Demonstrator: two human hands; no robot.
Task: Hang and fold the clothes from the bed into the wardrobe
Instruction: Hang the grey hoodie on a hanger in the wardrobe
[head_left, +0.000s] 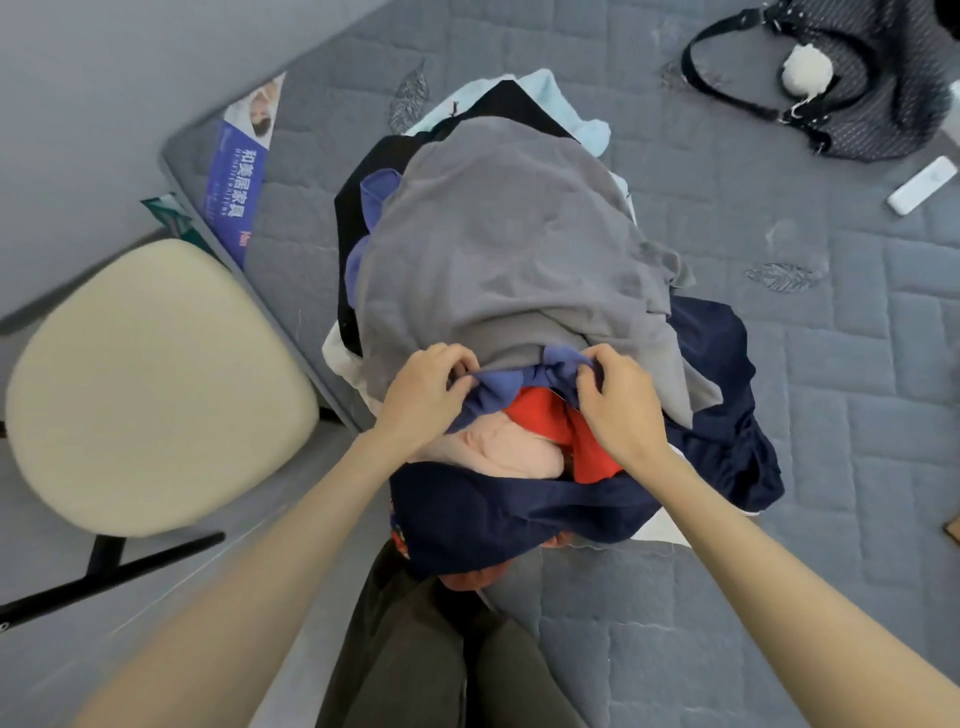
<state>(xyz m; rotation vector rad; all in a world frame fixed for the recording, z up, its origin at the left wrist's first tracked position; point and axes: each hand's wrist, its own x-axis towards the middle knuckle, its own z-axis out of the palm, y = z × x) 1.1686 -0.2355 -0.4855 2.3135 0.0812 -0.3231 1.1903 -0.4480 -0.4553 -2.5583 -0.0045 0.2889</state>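
Because the mattress (737, 613) carries the whole clothes pile (524, 512) heaped, a grey garment (509, 249) covers everything beyond the fingers. At the fingertips lies a blue garment (498, 391), its edge pinched by left hand (422, 401) and right hand (619, 411), presumably to draw it free from under the grey one.

Blue label (236, 176) on mattress (727, 374): white "和美居家具".

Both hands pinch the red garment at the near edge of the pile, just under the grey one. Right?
No. The head view shows the left hand and right hand pinching the blue garment, not the red garment, at the near edge of the pile, just under the grey garment.
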